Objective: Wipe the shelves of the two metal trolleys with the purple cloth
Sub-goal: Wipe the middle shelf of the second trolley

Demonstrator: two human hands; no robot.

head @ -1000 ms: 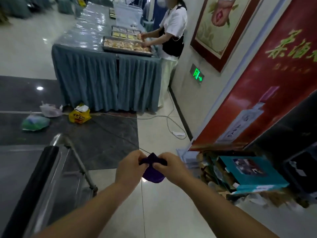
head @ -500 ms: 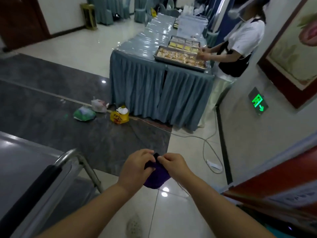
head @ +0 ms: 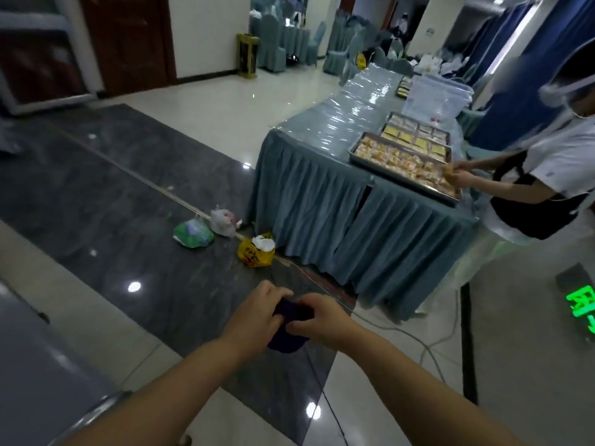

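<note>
I hold the purple cloth [head: 286, 339] bunched up in front of me, above the floor. My left hand [head: 257, 320] grips its left side and my right hand [head: 317, 320] pinches its top right; most of the cloth is hidden between my fingers. The grey top shelf of a metal trolley [head: 42, 358] fills the lower left corner, with its rounded steel edge beside my left forearm. Both hands are to the right of the trolley and apart from it.
A long table with a blue skirt [head: 347, 226] stands ahead with food trays [head: 402, 159]; a person [head: 541, 188] works at its right end. Plastic bags [head: 225, 235] lie on the floor by the table. White cables [head: 428, 346] run across the tiles at right.
My view has swung left and up: the red wall poster and boxes at right have left the frame, the trolley handle too. My hands kept hold of the cloth, working it between the fingers.
</note>
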